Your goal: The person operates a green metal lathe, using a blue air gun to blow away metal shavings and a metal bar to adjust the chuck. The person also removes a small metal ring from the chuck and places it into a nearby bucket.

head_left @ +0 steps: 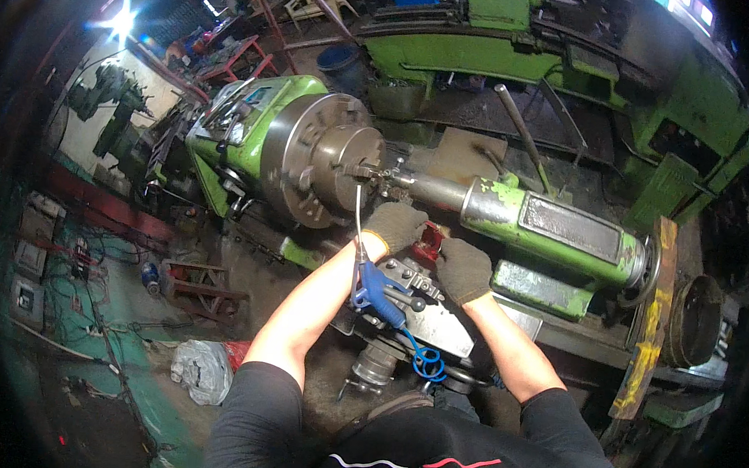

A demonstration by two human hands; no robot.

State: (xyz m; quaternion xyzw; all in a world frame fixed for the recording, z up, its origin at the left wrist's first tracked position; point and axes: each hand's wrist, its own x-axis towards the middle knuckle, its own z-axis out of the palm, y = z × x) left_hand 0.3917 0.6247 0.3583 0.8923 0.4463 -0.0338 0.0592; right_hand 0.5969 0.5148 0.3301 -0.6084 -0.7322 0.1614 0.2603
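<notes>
My left hand (396, 226), in a dark knitted glove, is closed just below the gap between chuck and tailstock. To its right my right hand (464, 271), gloved alike, is curled closed. A small red piece (427, 243) shows between the two hands, touching both; its kind is unclear and my fingertips are largely hidden. A lathe's round steel chuck (315, 159) stands to the left, with the green tailstock (552, 231) opposite. Beneath my hands is the tool post (410, 277). A blue air blow gun (380, 295) rests by it, its thin nozzle pointing toward the chuck.
A blue coiled hose (427, 361) hangs below the blow gun. The tailstock handwheel (650, 267) is at the right, beside a rusty, yellow-marked bar (644, 333). A clear plastic bag (201, 371) and metal frame (205, 290) lie on the left floor. Another green machine (519, 59) stands behind.
</notes>
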